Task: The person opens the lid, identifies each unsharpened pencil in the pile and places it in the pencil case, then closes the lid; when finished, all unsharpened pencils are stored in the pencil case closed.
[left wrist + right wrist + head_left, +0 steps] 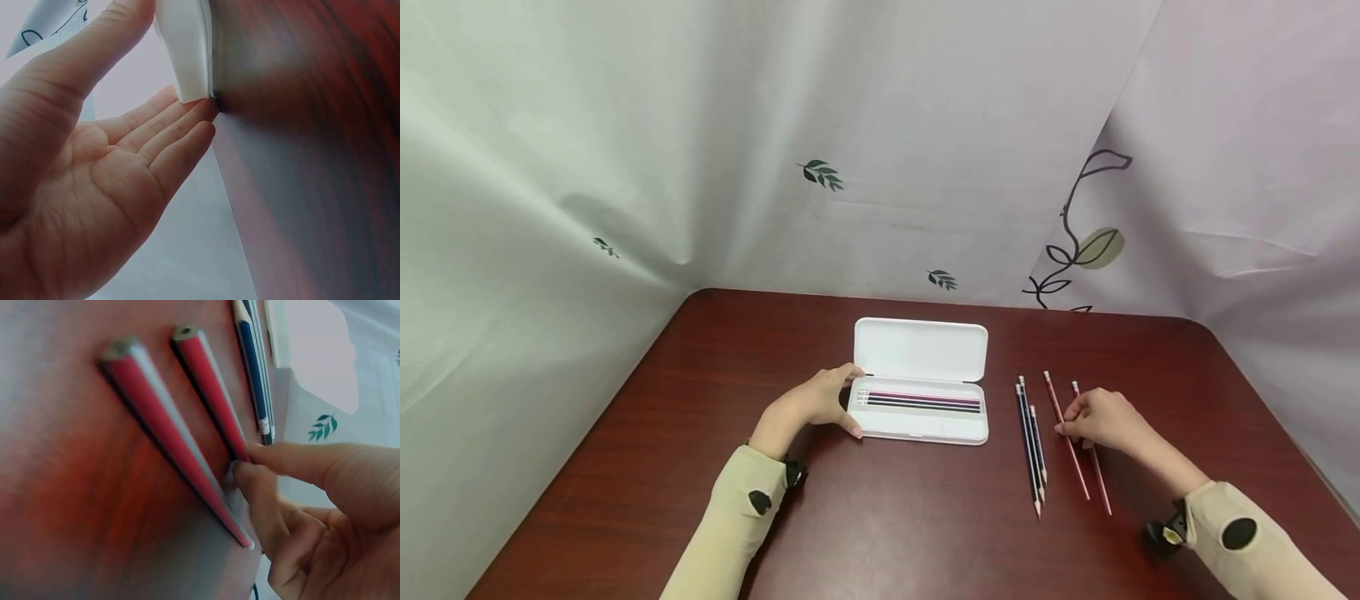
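A white pencil case [887, 425] lies with its lid [921, 350] raised, and several dark and pink-red pencils [922, 402] lie along its tray. My left hand [815, 400] holds the case's left end, thumb at the front corner and fingers toward the hinge; the left wrist view shows the fingers [181, 137] against the white edge. To the right, my right hand [1105, 417] pinches a red pencil [212, 387] between thumb and index finger, low over the table. A second red pencil [162, 425] lies beside it, partly behind the hand in the head view.
Several dark blue pencils [1028, 446] lie between the case and the right hand, points toward me. The dark red wooden table [880, 525] meets a pale curtain [910, 192] with leaf prints along its back and sides.
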